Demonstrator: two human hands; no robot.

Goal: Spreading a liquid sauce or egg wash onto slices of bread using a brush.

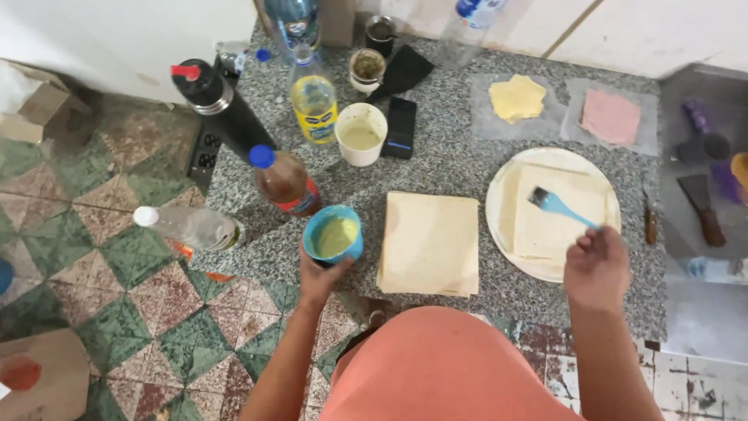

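Observation:
My left hand grips a blue cup of pale green sauce at the front of the granite counter. My right hand holds a blue pastry brush, whose bristles rest on crustless bread slices lying on a white plate. A stack of square bread slices lies on the counter between both hands.
Behind stand a white cup of sauce, a black phone, a yellow bottle, a brown bottle, a black flask and a clear bottle lying down. Cheese and ham lie on wrap. A knife lies right of the plate.

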